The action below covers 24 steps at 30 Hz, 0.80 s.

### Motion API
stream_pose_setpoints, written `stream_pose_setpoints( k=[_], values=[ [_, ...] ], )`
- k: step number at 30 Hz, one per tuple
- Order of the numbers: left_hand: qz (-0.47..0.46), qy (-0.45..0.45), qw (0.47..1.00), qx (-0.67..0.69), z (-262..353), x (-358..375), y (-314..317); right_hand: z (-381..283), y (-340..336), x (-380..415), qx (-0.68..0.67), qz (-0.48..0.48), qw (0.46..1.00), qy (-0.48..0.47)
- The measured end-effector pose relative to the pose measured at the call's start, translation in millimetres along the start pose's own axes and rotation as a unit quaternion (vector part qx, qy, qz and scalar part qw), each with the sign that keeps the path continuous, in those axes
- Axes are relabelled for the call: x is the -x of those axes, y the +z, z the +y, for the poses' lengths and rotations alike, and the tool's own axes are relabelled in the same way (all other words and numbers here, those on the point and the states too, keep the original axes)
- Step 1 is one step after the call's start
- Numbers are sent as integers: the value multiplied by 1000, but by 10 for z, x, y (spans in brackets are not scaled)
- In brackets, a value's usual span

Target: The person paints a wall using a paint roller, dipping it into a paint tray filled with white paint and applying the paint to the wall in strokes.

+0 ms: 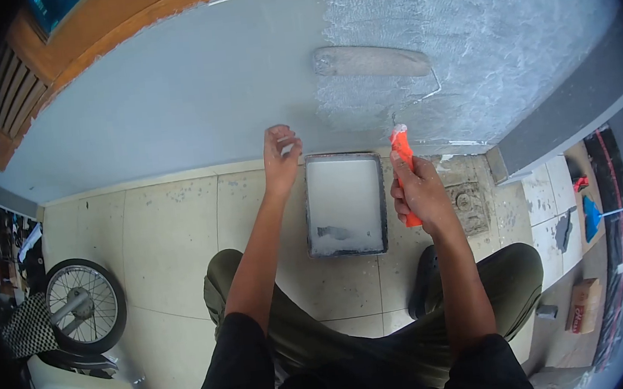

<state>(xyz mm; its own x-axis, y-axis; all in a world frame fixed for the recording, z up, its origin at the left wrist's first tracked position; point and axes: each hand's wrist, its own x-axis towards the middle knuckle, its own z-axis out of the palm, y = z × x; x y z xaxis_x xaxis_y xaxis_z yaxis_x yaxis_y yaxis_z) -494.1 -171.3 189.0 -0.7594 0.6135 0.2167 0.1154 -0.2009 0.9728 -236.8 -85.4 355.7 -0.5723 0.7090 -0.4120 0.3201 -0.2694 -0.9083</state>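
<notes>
My right hand (pixel 421 188) is wrapped round the orange handle of a paint roller (pixel 370 63). The roller's long grey sleeve lies against the wall, slightly tilted, with its wire frame bending down to the handle. My left hand (pixel 282 151) hangs in front of the wall's lower part, fingers loosely bent and apart, holding nothing. Between my hands on the floor stands a dark-rimmed paint tray (pixel 382 203) with white paint in it and a dark patch near its front end. The wall (pixel 188 86) is smooth blue-grey on the left and streaked with whitish, textured paint on the right.
An orange-brown wooden frame (pixel 159 14) borders the wall above. A motorcycle wheel (pixel 86 306) stands at the left. A grey pillar (pixel 557 96) juts out at the right, with a cardboard box (pixel 584 306) and a blue dustpan-like piece (pixel 592 217) beyond. Tiles (pixel 173 238) cover the floor.
</notes>
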Motion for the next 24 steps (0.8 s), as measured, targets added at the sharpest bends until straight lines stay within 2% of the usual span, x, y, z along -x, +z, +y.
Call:
stream_pose_setpoints(
  k=[2, 3, 5, 9, 11, 12, 14, 15, 17, 19, 21, 23, 24],
  values=[
    [-18, 63, 991, -119, 359, -327, 131, 10, 7, -13, -1, -1, 1000, -6],
    [-21, 64, 990, -123, 382, -480, 180, -7, 17, 2, -1, 0, 1000, -5],
    [-31, 138, 955, -262, 413, -694, 235, 1, 32, 14, -6, -1, 1000, -6],
    [-16, 111, 956, -271, 494, -799, 264, -21, -13, 7, -10, -11, 1000, -17],
    [125, 281, 885, -350, 605, -677, 306, 10, -26, 2, -15, -18, 999, -22],
    [119, 284, 885, -349, 614, -686, 306, 20, -25, -13, -19, -13, 999, -22],
    [20, 176, 831, -527, 600, -661, 262, 66, -18, -22, -11, -8, 999, -29],
    [14, 173, 832, -526, 541, -624, 227, 92, -16, -21, -13, -4, 1000, -24],
    [-71, 197, 802, -560, 433, -561, 106, 116, 10, -45, -4, -13, 999, -34],
    [-249, 108, 833, -482, 361, -348, -123, 284, 73, -122, -3, -7, 999, -34],
    [-379, 66, 827, -411, 83, -26, -501, 544, 149, -274, -5, 0, 999, -39],
    [-395, 19, 826, -401, 206, 437, -692, 892, 255, -424, 19, 21, 999, -30],
    [-383, -60, 850, -356, 292, 635, -750, 1002, 286, -470, 18, 20, 999, -31]
  ],
)
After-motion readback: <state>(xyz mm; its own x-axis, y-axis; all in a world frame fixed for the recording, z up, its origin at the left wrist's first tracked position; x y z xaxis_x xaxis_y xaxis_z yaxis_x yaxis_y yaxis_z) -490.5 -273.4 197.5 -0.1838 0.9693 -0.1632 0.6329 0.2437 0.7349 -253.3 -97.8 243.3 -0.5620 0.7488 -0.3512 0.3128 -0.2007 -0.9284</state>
